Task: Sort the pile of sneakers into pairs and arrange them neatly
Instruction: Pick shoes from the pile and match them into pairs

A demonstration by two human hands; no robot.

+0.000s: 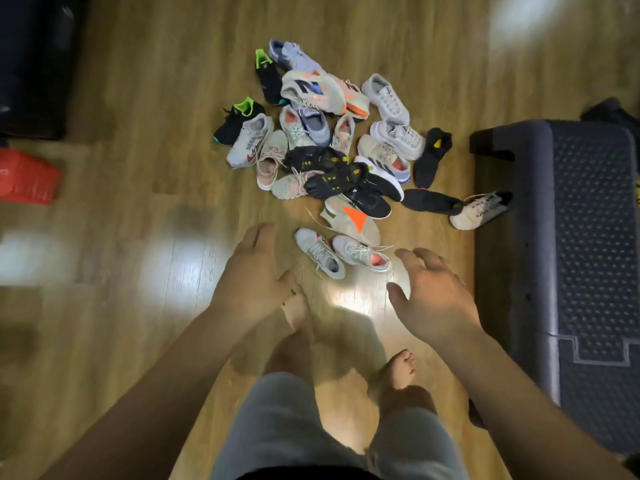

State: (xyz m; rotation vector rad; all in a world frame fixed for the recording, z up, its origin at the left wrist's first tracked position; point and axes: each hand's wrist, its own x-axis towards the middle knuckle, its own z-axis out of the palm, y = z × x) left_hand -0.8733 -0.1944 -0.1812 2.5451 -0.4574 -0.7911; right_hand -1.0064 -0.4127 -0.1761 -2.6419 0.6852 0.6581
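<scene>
A jumbled pile of sneakers (325, 143) lies on the wooden floor ahead of me, with several white, beige, black and lavender shoes mixed together. Nearest me are a white sneaker (320, 252) and a white one with a pink lining (362, 253), side by side. Behind them lies a beige shoe with an orange patch (351, 220). A lone cream sneaker (479, 210) rests off to the right. My left hand (254, 275) and my right hand (433, 296) hover above the floor just short of the pile, fingers relaxed and holding nothing.
A dark studded step platform (568, 271) stands close on the right. A red box (27, 178) and dark furniture (34, 64) sit at the left. My bare feet (398, 370) stand on the floor (138, 341) below the hands.
</scene>
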